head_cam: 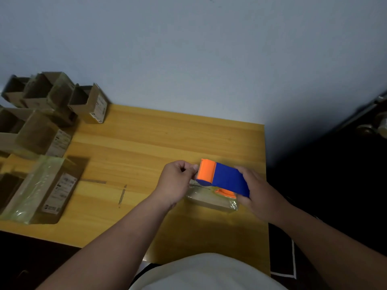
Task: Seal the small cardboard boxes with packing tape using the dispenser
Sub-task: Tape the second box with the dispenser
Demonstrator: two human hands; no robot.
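While the small box (pixel 211 198) is sitting just beneath the dispenser (pixel 223 178), the right hand (pixel 258 192) is gripping the dispenser's body; the left hand (pixel 178 181) is pinching at its orange front, probably freeing the tape end.

pale blue-grey wall (pixel 188 49), yellow wooden table (pixel 146 143), dark floor (pixel 324 185)

Dim, soft indoor light; right side black; blurred, warped left edge.

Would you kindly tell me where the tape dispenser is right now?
In the head view, the tape dispenser is right of centre, gripped by the right hand just above a small taped box on the wooden table.
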